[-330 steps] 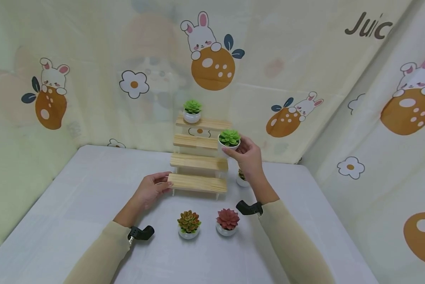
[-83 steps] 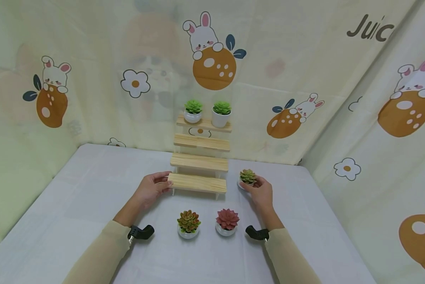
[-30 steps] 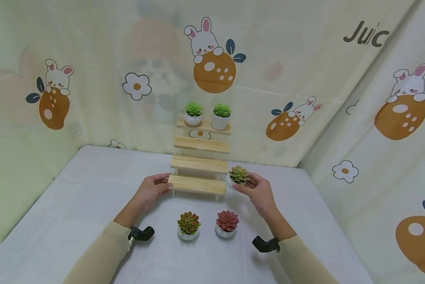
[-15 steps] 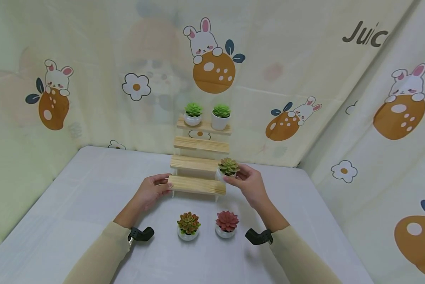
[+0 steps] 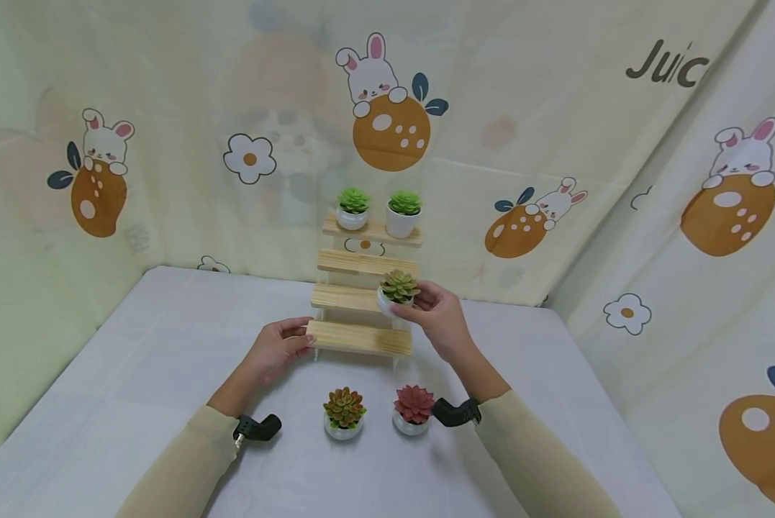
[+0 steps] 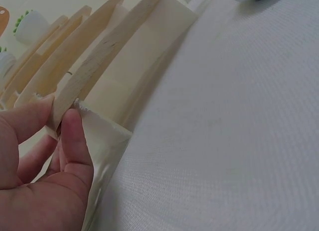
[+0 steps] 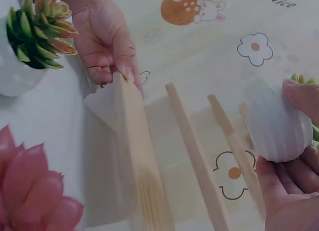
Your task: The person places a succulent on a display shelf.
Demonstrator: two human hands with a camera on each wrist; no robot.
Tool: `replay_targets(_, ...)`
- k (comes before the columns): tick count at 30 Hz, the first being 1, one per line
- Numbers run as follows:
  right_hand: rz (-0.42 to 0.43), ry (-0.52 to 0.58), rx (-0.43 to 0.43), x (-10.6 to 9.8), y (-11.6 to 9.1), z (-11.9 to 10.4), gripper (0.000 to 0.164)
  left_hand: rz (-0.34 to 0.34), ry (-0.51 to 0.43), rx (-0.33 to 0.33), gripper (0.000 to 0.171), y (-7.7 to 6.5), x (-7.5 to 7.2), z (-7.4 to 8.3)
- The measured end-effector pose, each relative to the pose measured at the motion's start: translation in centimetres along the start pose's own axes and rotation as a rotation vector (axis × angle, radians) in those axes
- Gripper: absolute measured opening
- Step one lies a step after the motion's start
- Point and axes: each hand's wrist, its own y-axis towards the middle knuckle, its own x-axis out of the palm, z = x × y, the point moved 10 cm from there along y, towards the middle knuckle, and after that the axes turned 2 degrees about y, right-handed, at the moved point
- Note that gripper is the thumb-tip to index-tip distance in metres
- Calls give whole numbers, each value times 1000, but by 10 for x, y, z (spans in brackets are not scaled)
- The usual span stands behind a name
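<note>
My right hand [image 5: 444,320] pinches the white pot of a dusty-green succulent [image 5: 399,286] in front of the right part of the wooden stepped shelf [image 5: 360,337]. In the right wrist view that ribbed white pot [image 7: 276,124] sits between thumb and fingers, seemingly clear of the boards. My left hand [image 5: 275,350] grips the left end of the lowest board; the left wrist view shows thumb and fingers pinching the board's end [image 6: 67,104]. Two bright green succulents stand on the top board, one in a round pot [image 5: 352,208], the other in a taller pot [image 5: 403,214].
On the white table [image 5: 186,374], in front of the shelf, stand a red-green potted succulent [image 5: 345,410] and a dark pink one [image 5: 414,409]. The right wrist device hangs close by the pink one. A printed curtain [image 5: 283,86] rises behind the table.
Over the last second my right hand has carried the dusty-green succulent leftward and up, from beside the shelf to in front of its boards. My left hand has stayed in place.
</note>
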Motion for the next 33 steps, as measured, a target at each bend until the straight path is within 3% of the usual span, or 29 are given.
replay_targets(16, -44, 42, -58, 19, 27, -16, 51, -10, -14, 15, 51, 0, 2, 1)
replay_targets(33, -53, -4, -92, 37, 58, -20, 49, -1, -1, -3, 51, 1, 1, 1)
